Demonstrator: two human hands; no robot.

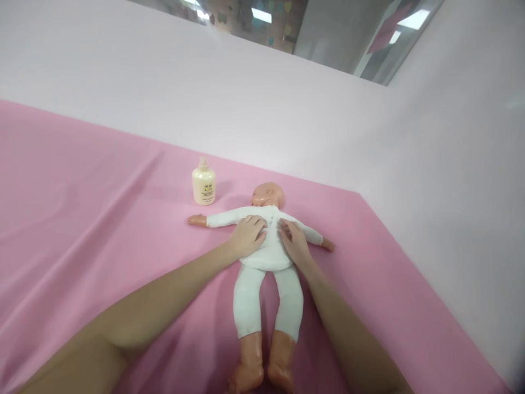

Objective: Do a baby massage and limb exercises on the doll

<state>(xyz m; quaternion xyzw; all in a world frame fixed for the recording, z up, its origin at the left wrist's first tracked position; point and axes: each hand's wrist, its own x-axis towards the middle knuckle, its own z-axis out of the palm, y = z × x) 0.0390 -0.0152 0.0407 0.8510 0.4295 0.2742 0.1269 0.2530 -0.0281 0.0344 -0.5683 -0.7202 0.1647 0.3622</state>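
Note:
A baby doll [270,257] in a white long-sleeved top and white trousers lies face down, its head turned left and its arms spread to both sides. My left hand [248,234] rests open on the left side of the doll's upper back, palm down. On the right side of the back lies my right hand [293,239], its fingers stretched and slightly bent, also open. Both palms are hidden against the cloth. A cream-coloured bottle [204,183] with a dark printed label stands upright beyond the doll's left arm.
A pink cloth [123,219] with folds on the left covers the surface under the doll. White walls [164,82] rise behind it and on the right. A window [328,38] at the top shows reflected ceiling lights.

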